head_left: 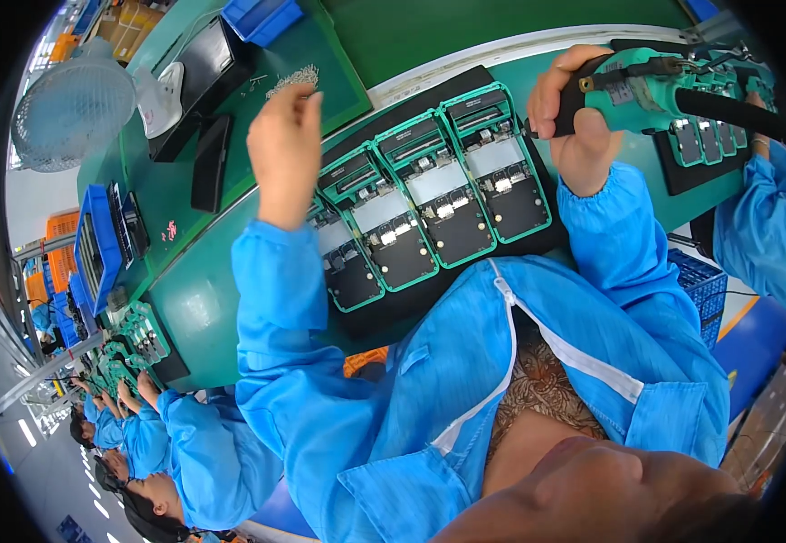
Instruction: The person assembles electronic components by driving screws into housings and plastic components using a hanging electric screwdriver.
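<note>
My left hand (286, 149) is raised over the far edge of the bench, fingers curled together beside a pile of small silvery screws (300, 76). Whatever is between its fingertips is too small to make out. My right hand (574, 113) is wrapped around the black end of a green electric screwdriver (633, 86), held tilted at the upper right with a dark cable. Between my hands, several green-framed device housings (443, 181) with circuit parts and black lower panels lie side by side on a black mat (538, 237).
Blue trays (94, 244) stand at the left and a blue bin (262, 20) at the back. A black box (203, 72) and small pink pieces (170, 231) lie on the green bench (195, 312). Co-workers in blue sit at lower left; another person's sleeve (764, 217) is at right.
</note>
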`<state>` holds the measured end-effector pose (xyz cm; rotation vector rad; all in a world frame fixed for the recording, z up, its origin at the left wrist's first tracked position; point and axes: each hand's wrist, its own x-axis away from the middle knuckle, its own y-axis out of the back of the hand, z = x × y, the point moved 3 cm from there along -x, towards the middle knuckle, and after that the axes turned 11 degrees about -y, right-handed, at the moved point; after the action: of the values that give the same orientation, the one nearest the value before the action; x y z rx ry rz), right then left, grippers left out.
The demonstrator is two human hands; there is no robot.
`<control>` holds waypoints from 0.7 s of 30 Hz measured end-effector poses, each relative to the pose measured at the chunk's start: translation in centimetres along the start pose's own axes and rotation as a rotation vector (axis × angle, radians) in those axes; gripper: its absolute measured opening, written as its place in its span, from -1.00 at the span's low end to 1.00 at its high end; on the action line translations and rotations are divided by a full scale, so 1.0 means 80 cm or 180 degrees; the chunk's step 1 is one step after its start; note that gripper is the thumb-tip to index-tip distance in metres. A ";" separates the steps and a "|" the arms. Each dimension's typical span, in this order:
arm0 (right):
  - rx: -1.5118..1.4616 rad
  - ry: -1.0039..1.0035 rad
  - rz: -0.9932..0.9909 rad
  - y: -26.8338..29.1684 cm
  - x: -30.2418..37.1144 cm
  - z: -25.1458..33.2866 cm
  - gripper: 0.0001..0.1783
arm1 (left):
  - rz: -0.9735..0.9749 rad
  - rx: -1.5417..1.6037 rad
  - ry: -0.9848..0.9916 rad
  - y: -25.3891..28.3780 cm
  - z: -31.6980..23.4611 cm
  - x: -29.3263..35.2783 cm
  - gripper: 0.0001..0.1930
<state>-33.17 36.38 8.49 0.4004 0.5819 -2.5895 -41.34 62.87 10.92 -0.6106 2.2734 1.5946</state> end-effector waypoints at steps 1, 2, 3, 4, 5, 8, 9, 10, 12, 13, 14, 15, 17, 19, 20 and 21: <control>-0.0151 0.0095 0.0073 0.004 -0.001 -0.004 -0.51 | -0.0015 0.0088 0.0068 0.000 0.020 -0.001 -0.85; -0.0308 0.0189 0.0149 0.006 -0.002 -0.005 -0.61 | 0.0112 0.0052 0.0204 0.000 0.035 -0.001 -0.84; -0.0308 0.0192 0.0135 0.007 -0.002 -0.006 -0.61 | 0.0121 0.0053 0.0192 -0.001 0.047 -0.001 -0.84; -0.0341 0.0146 0.0133 0.006 -0.002 -0.007 -0.60 | 0.0201 0.0151 0.0364 -0.004 0.062 0.001 -0.84; -0.0379 0.0103 0.0131 0.005 -0.002 -0.008 -0.60 | 0.0279 0.0243 0.0533 -0.007 0.074 0.004 -0.83; -0.0440 0.0027 0.0109 0.003 -0.003 -0.013 -0.60 | 0.0391 0.0517 0.0711 -0.014 0.092 0.008 -0.83; -0.0451 0.0011 0.0087 0.003 -0.004 -0.012 -0.61 | 0.0433 0.0727 0.0875 -0.016 0.097 0.010 -0.84; -0.0474 -0.0003 0.0074 0.003 -0.004 -0.012 -0.61 | 0.0463 0.0860 0.0945 -0.018 0.102 0.009 -0.84; -0.0430 0.0074 0.0189 0.006 -0.004 -0.015 -0.66 | 0.0571 0.0991 0.0950 -0.022 0.109 0.007 -0.84; -0.0335 0.0062 0.0238 0.007 -0.004 -0.016 -0.67 | 0.0598 0.1082 0.0970 -0.026 0.119 0.007 -0.84; -0.0318 0.0048 0.0269 0.006 -0.005 -0.014 -0.69 | 0.0616 0.1151 0.0996 -0.027 0.123 0.006 -0.85; -0.0381 0.0011 0.0191 0.004 -0.004 -0.015 -0.71 | 0.0633 0.1220 0.1021 -0.028 0.127 0.006 -0.85; -0.0111 -0.0172 0.0034 0.002 -0.002 -0.015 -0.39 | 0.0643 0.1274 0.1096 -0.029 0.126 0.001 -0.87; -0.0229 -0.0144 0.0154 0.002 -0.003 -0.019 -0.59 | 0.0619 0.1319 0.1038 -0.028 0.125 -0.003 -0.88; -0.0319 -0.0117 0.0260 0.002 -0.003 -0.020 -0.71 | 0.0622 0.1248 0.0984 -0.028 0.122 -0.005 -0.88; -0.0281 -0.0142 0.0250 0.003 -0.003 -0.021 -0.71 | 0.0624 0.1180 0.0928 -0.029 0.119 -0.008 -0.88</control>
<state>-32.57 37.08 7.02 0.3290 0.6491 -2.4813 -39.64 71.27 6.09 -0.5651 2.8282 1.1684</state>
